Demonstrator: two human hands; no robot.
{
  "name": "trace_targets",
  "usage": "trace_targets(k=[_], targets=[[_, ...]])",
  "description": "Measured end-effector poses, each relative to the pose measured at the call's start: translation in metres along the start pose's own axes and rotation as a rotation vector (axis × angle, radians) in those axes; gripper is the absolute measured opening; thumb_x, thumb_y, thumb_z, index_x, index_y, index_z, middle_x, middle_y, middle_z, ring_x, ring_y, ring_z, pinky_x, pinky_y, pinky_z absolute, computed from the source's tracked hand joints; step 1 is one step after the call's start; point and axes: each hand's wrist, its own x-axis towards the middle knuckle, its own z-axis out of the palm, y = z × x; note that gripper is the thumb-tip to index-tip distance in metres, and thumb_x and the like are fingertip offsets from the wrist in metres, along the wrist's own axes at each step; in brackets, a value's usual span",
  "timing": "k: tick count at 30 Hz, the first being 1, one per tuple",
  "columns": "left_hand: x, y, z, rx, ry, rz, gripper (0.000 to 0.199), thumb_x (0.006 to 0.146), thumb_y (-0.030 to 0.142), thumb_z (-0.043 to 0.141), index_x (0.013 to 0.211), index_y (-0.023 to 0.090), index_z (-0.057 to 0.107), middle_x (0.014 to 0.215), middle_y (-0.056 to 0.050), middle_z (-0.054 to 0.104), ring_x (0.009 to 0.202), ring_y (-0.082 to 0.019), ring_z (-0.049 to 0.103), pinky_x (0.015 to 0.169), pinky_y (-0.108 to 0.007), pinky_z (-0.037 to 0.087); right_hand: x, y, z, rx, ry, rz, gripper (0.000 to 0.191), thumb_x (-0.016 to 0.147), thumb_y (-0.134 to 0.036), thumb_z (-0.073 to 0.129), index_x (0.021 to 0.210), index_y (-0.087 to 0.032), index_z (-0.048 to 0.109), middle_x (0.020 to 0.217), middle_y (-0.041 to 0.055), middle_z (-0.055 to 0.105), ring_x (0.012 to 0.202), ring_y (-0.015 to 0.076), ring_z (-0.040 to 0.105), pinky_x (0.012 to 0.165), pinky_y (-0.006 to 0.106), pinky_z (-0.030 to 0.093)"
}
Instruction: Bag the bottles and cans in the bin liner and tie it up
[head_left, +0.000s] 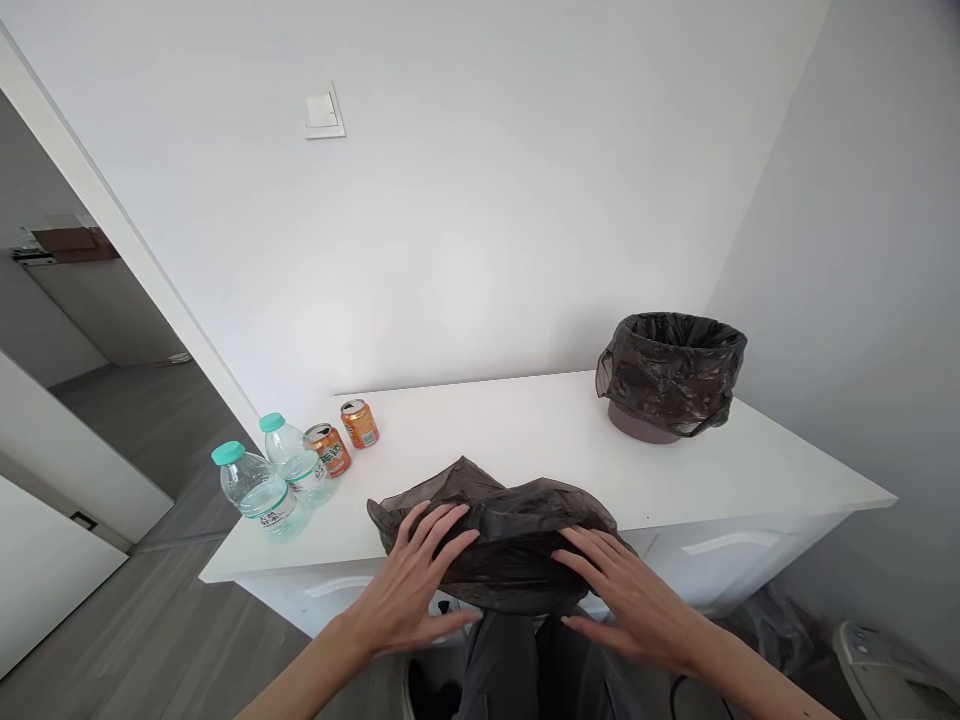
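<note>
A thin black plastic bag (pixel 517 590) lies at the front edge of the white counter, its upper part on the top and its rounded lower part hanging in front. My left hand (pixel 412 585) rests on the bag's left side, fingers stretched out and thumb apart below. On the right side, my right hand (pixel 622 595) touches the bag with its fingers spread and its thumb pointing inward. Both hands are open. Folds of the bag hide whatever may be inside or under it.
A brown bin (pixel 641 425) lined with a black bag (pixel 667 385) stands at the counter's (pixel 480 425) back right. At the left end are two clear bottles (pixel 255 490) with teal caps and two orange cans (pixel 360 424). A doorway lies left; a wall closes the right.
</note>
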Motion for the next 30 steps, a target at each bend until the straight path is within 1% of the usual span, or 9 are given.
trace_targets(k=[4,9,11,14,18,21,24,27,30], targets=[[0.026,-0.026,0.012,0.069,0.009,-0.135,0.051,0.099,0.032,0.056,0.149,0.024,0.048,0.145,-0.011,0.060,0.139,-0.032,0.049,0.124,-0.060,0.024,0.008,0.002,-0.002,0.031,-0.025,0.180,0.060,0.106,-0.049,0.045,0.162,-0.032,0.031,0.169,0.0068,0.034,0.152,0.0280,0.037,0.117,0.049,0.044],[0.067,-0.049,0.013,0.180,0.079,-0.349,0.064,0.088,0.011,0.059,0.150,0.016,0.046,0.143,-0.020,0.059,0.140,-0.040,0.049,0.120,-0.070,0.025,0.041,0.012,0.013,0.013,-0.028,0.376,0.056,0.108,-0.053,0.033,0.156,-0.026,0.046,0.159,0.0083,0.050,0.148,0.0295,0.044,0.115,0.054,0.043],[0.073,-0.040,0.010,0.112,0.105,-0.258,0.062,0.095,0.013,0.051,0.156,0.019,0.040,0.154,-0.018,0.050,0.148,-0.036,0.042,0.122,-0.064,0.029,0.048,0.017,0.018,0.001,-0.006,0.376,0.055,0.108,-0.052,0.034,0.154,-0.024,0.049,0.157,0.0091,0.052,0.148,0.0297,0.043,0.117,0.055,0.041],[0.063,-0.024,0.014,-0.076,-0.039,0.041,0.058,0.105,0.027,0.045,0.161,0.028,0.032,0.164,-0.008,0.042,0.153,-0.026,0.036,0.125,-0.051,0.034,0.046,0.022,0.022,0.038,0.022,0.325,0.054,0.108,-0.051,0.037,0.154,-0.026,0.048,0.159,0.0088,0.049,0.150,0.0285,0.041,0.120,0.056,0.036],[0.030,-0.041,0.043,-0.136,-0.156,-0.084,0.064,0.107,0.046,0.043,0.166,0.029,0.022,0.168,-0.006,0.034,0.157,-0.030,0.026,0.126,-0.056,0.030,0.019,0.023,0.021,0.197,0.224,0.425,0.049,0.105,-0.050,0.045,0.149,-0.028,0.051,0.159,0.0078,0.048,0.151,0.0283,0.039,0.122,0.053,0.035],[0.014,-0.071,0.060,-0.176,-0.196,-0.140,0.060,0.110,0.043,0.038,0.166,0.033,0.018,0.170,-0.002,0.028,0.159,-0.027,0.022,0.128,-0.054,0.026,-0.009,0.018,0.020,0.473,0.471,0.803,0.050,0.097,-0.058,0.055,0.135,-0.026,0.057,0.148,0.0120,0.056,0.140,0.0312,0.050,0.113,0.050,0.046],[0.016,-0.084,0.060,-0.224,-0.216,-0.099,0.056,0.110,0.040,0.037,0.165,0.035,0.023,0.170,-0.001,0.028,0.159,-0.025,0.022,0.129,-0.052,0.024,-0.026,0.011,0.019,0.987,0.494,1.205,0.067,0.084,-0.071,0.066,0.130,-0.024,0.056,0.138,0.0139,0.062,0.128,0.0331,0.061,0.098,0.046,0.057],[0.028,-0.072,0.053,-0.261,-0.160,-0.090,0.052,0.110,0.037,0.036,0.162,0.033,0.032,0.168,-0.001,0.034,0.158,-0.022,0.026,0.130,-0.051,0.024,-0.021,0.004,0.014,1.589,0.244,1.275,0.072,0.079,-0.074,0.070,0.131,-0.026,0.060,0.136,0.0119,0.066,0.122,0.0312,0.067,0.089,0.039,0.061],[0.040,-0.051,0.049,-0.289,-0.146,-0.087,0.051,0.111,0.036,0.034,0.161,0.031,0.034,0.169,-0.001,0.034,0.158,-0.022,0.025,0.130,-0.050,0.025,-0.001,-0.005,0.003,1.757,0.132,1.216,0.061,0.079,-0.065,0.078,0.124,-0.025,0.067,0.124,0.0097,0.072,0.106,0.0259,0.072,0.076,0.031,0.060]])
